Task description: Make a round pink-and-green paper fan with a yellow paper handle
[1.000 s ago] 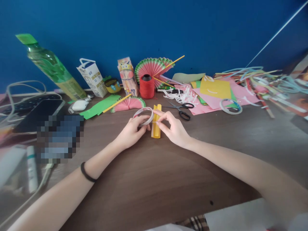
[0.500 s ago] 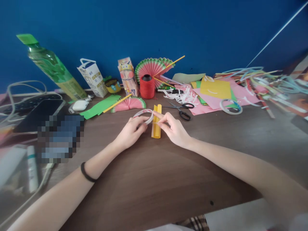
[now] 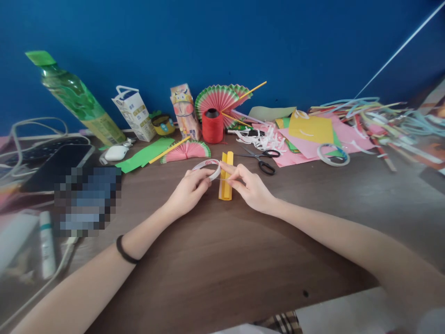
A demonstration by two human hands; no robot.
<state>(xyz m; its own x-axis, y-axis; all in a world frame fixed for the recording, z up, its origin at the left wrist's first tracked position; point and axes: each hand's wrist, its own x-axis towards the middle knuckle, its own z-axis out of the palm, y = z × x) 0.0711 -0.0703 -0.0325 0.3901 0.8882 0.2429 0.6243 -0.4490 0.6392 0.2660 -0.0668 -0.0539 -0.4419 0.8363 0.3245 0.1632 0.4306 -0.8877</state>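
We can't see all of the tape roll [image 3: 210,163] b/c the L hand [image 3: 187,191] covers its near side. R hand [image 3: 255,189] blocks pt of the yellow paper [image 3: 227,191]; the strand [image 3: 222,179] btwn hands is too fine for us to ID. Near-L, a device [image 3: 86,197] is pixelated, so we can't read it. Far R, the strip pile [image 3: 382,127] blurs & runs off-edge. Red spool [image 3: 212,128] hides pt of the far fan [image 3: 216,98]. Carton [image 3: 134,113] print: too sm. to read.

No text legible. White carton [image 3: 135,115], left stretch of tabletop's [image 3: 215,260] back edge: rows of print, too small to read. Green bottle [image 3: 74,93], nearer the left corner: label blurred. Tape roll [image 3: 204,164]: red marking inside, undecipherable.
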